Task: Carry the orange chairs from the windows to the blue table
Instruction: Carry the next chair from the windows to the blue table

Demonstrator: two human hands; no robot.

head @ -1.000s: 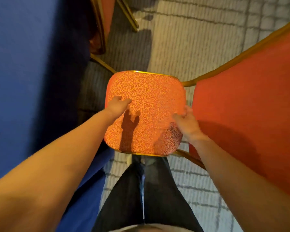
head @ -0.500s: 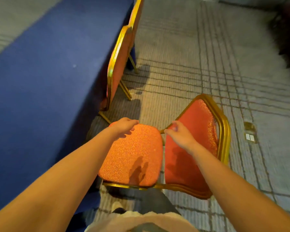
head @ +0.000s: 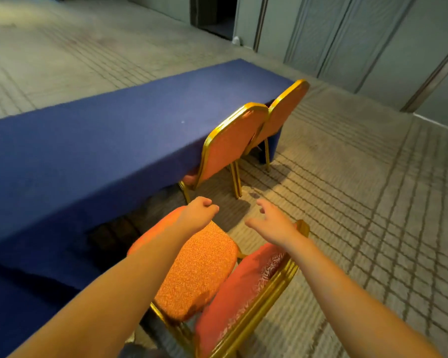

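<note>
Head view: the blue table [head: 101, 151] fills the left. My left hand [head: 198, 215], fingers curled on nothing, hangs over the seat of the nearest orange chair [head: 199, 275], which stands just beside the table. My right hand [head: 269, 224] hovers, fingers spread. Two more orange chairs [head: 228, 148] stand at the table.

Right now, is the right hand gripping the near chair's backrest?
No: the right hand is open with fingers spread and curls round no part of the near chair's backrest.
</note>
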